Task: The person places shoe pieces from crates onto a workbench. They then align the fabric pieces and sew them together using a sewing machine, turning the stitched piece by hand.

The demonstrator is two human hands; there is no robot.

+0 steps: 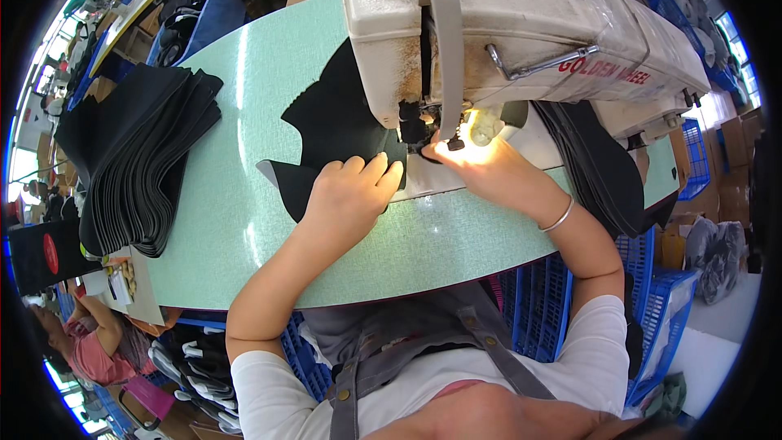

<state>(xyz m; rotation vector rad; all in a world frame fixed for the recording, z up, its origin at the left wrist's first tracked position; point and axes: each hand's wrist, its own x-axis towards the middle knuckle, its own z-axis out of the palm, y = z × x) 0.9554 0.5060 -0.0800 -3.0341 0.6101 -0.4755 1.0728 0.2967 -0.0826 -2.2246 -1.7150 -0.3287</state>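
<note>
Black cut panel (338, 126), one, notched along its left side: lay on the pale green tabletop (220, 228), its right portion by the needle area of a white industrial sewing machine (521, 16); grey showed at its left tip.

Left hand (350, 191), bare: rested on the near part of the panel, fingers slightly bent and close together; whether it pinched the material, I could not tell from where I stood.

Right hand (489, 169), bare, silver bangle (558, 216) at the wrist: reached in beside the needle area, fingertips lost in lamp glare; how far open it was, and whether it held anything, I could not tell.

Black panels, stack (134, 147): fanned at the tabletop's left. Second stack (599, 171): right of the right hand.

Metal lever (538, 65): on the machine's near side. Blue plastic crates (533, 301): below the tabletop.
</note>
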